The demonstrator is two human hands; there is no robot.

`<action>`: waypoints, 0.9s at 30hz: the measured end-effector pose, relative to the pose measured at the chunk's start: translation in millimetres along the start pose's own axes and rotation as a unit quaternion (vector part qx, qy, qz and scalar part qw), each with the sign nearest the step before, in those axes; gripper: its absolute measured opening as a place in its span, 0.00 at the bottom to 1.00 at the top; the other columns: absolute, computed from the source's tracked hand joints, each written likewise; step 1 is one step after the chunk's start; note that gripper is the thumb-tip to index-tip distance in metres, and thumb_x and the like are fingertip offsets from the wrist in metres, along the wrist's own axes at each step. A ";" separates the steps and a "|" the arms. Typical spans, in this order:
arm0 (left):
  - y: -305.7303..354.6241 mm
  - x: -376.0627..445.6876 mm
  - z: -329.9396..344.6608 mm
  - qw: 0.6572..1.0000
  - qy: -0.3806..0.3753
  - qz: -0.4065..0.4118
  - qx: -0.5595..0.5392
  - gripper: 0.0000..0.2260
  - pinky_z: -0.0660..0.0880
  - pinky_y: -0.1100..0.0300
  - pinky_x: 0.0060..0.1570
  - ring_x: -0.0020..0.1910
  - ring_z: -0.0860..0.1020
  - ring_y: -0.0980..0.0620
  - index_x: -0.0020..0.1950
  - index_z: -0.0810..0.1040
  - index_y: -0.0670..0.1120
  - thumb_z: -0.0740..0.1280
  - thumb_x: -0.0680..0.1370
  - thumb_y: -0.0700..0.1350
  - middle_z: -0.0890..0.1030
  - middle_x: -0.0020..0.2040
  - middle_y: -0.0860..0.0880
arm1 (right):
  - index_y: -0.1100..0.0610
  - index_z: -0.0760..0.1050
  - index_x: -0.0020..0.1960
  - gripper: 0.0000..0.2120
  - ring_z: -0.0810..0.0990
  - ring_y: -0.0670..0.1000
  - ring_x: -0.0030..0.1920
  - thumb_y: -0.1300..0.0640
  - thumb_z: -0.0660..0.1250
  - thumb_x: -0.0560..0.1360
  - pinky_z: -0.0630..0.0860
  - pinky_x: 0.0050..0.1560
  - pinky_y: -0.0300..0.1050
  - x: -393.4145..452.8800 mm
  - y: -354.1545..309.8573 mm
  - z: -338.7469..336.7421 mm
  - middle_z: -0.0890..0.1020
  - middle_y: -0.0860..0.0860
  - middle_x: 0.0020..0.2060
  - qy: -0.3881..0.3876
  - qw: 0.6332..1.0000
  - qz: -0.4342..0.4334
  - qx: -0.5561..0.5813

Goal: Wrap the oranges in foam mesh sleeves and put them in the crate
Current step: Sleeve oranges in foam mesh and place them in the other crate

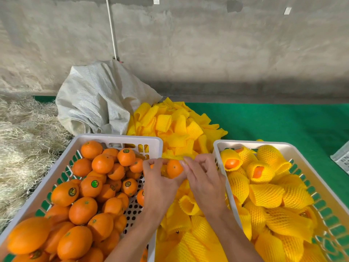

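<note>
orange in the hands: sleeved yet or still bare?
Mostly bare: the orange shows plain peel, with the yellow foam sleeve only at its left edge.

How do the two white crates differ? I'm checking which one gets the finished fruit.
The left crate holds bare oranges, several with round stickers; the right crate holds oranges wrapped in yellow foam sleeves. The left crate's perforated floor shows in one spot; the right crate's is covered. Both are white plastic with slotted sides.

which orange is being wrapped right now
Find the two white crates, the left crate of bare oranges, the right crate of sleeved ones. Between them both hands pinch one orange, the only one held up.
</note>
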State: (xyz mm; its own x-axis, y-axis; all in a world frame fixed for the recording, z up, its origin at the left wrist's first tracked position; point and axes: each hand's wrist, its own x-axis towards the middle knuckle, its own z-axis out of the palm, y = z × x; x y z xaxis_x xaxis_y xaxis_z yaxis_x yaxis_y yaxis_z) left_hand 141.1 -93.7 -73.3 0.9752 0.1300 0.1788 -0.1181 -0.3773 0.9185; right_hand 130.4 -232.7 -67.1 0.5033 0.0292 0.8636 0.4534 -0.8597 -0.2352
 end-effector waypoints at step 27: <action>-16.1 -2.8 -0.3 0.972 -0.109 0.193 -0.079 0.18 0.76 0.61 0.64 0.74 0.73 0.52 0.71 0.75 0.53 0.69 0.82 0.40 0.70 0.76 0.58 | 0.59 0.79 0.66 0.22 0.85 0.60 0.58 0.52 0.76 0.75 0.82 0.55 0.52 -4.3 7.6 9.9 0.84 0.59 0.61 -0.042 0.611 0.556 0.562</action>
State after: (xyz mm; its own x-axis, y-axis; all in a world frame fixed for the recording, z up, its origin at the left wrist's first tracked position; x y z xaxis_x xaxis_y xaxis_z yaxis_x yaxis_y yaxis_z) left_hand 140.2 -87.8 -88.5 0.8667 -0.1973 0.4581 -0.4938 -0.2107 0.8436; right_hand 138.9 -234.2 -77.0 0.9746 -0.1875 -0.1226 -0.0077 0.5190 -0.8547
